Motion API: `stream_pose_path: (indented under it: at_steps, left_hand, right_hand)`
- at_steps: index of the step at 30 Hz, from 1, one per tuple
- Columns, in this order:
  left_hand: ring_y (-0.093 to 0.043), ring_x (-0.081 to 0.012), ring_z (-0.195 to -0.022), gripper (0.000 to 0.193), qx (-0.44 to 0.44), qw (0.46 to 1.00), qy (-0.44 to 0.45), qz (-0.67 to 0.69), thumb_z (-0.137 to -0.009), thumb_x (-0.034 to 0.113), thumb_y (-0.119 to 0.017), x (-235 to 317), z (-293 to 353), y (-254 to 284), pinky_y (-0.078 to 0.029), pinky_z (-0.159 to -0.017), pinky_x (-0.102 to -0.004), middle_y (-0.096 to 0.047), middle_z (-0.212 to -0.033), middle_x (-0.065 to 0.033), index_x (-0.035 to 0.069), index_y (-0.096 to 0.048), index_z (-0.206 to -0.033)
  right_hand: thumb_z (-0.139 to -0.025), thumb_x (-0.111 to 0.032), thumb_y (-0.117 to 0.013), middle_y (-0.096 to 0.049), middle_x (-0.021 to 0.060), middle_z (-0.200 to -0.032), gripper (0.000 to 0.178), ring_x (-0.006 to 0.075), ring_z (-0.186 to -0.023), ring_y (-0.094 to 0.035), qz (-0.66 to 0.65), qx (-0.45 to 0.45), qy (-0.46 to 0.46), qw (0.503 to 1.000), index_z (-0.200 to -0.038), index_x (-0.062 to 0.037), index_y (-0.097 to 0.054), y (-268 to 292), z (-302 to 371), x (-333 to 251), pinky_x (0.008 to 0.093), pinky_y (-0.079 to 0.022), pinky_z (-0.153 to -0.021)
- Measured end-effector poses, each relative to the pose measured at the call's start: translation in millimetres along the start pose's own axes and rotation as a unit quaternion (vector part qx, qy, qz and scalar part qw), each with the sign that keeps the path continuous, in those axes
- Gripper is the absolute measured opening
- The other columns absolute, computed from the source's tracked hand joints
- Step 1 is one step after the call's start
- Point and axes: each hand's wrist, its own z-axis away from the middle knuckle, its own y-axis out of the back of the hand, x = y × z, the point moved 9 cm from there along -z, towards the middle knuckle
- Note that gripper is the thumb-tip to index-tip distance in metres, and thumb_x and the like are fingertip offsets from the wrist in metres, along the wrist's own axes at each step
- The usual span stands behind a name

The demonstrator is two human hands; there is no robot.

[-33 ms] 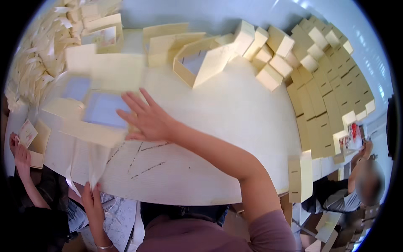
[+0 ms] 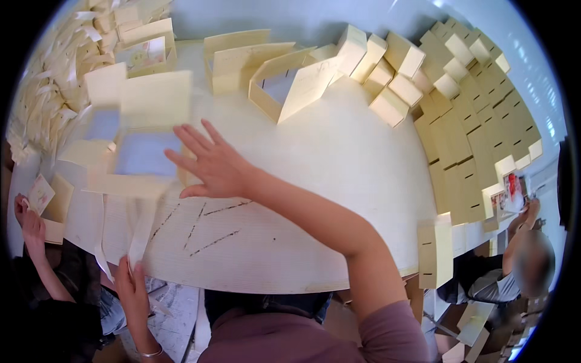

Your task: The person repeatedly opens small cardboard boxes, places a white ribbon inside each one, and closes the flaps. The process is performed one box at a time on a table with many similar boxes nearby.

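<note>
An open cream cardboard box (image 2: 148, 154) with a pale bluish inside lies on the left part of the table, its lid (image 2: 155, 100) raised at the far side. Just right of it is my right hand (image 2: 212, 163), fingers spread, palm down and holding nothing; whether it touches the box's edge I cannot tell. White ribbons (image 2: 142, 227) hang from the box's near side over the table. At the table's near edge, my left hand (image 2: 132, 284) is closed on a ribbon end. A second open box (image 2: 103, 124) sits close against the left side of the first.
Several open boxes (image 2: 308, 91) stand along the far side. Stacked boxes (image 2: 463, 139) fill the right, and a ribbon-trimmed pile (image 2: 54, 85) the far left. At the left, a co-worker's hands (image 2: 33, 227) hold a printed card. Another person (image 2: 526, 260) works at the right.
The open box and its lid have shifted slightly left. My right hand has moved a little away from me, fingers still spread. My left hand keeps hold of the ribbon.
</note>
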Motion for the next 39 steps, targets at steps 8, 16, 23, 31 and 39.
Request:
stream_pose_path:
  at_steps: [8,16,23,31,39]
  left_hand:
    - [-0.042,-0.0345,-0.106,0.035,0.123,0.954,-0.274,0.010,-0.073,0.020,-0.060,81.3,20.5,-14.7,-0.030,-0.093,-0.0447,-0.046,-0.108,-0.0165,0.002,-0.050,-0.101]
    - [-0.043,-0.0358,-0.106,0.030,-0.059,0.953,-0.297,-0.023,-0.065,0.016,-0.065,123.6,23.0,-114.5,-0.033,-0.091,-0.0479,-0.049,-0.106,-0.0150,0.005,-0.056,-0.092]
    - [-0.045,-0.0353,-0.104,0.025,-0.054,0.960,-0.273,-0.016,-0.063,0.013,-0.065,123.1,18.7,-113.0,-0.037,-0.088,-0.0436,-0.050,-0.103,-0.0138,0.004,-0.058,-0.085]
    - [-0.045,-0.0344,-0.104,0.023,-0.053,0.957,-0.282,-0.040,-0.065,0.014,-0.064,125.6,24.5,-113.4,-0.034,-0.091,-0.0464,-0.050,-0.102,-0.0136,0.004,-0.059,-0.085]
    - [-0.048,-0.0323,-0.099,0.022,-0.026,0.945,-0.320,-0.067,-0.065,0.017,-0.064,107.1,28.5,-122.1,-0.033,-0.091,-0.0479,-0.053,-0.098,-0.0131,0.005,-0.058,-0.083]
  right_hand:
    - [-0.068,-0.005,-0.062,-0.051,0.0140,-0.105,0.037,0.0322,-0.100,-0.047,0.138,0.185,-0.261,0.937,-0.103,-0.0055,-0.051,150.5,143.1,123.9,0.0399,-0.039,-0.084]
    - [-0.070,-0.050,-0.065,-0.035,0.0229,-0.123,0.084,0.0332,-0.112,-0.038,0.082,0.268,-0.512,0.812,-0.126,0.0028,-0.030,203.0,199.0,280.2,0.0390,-0.031,-0.095]
    - [-0.066,-0.047,-0.067,-0.047,0.0240,-0.112,0.087,0.0363,-0.108,-0.045,0.141,0.240,-0.575,0.769,-0.128,-0.0008,-0.027,208.7,165.2,374.1,0.0396,-0.036,-0.092]
    - [-0.074,-0.031,-0.062,-0.060,0.0184,-0.086,0.044,0.0315,-0.082,-0.057,0.170,0.293,-0.556,0.760,-0.101,0.0015,-0.054,272.5,206.1,357.4,0.0382,-0.043,-0.075]
    - [-0.062,-0.065,-0.060,-0.037,0.0274,-0.123,0.092,0.0376,-0.109,-0.043,0.239,0.164,-0.535,0.793,-0.125,-0.0029,-0.035,237.2,135.9,362.4,0.0408,-0.039,-0.088]
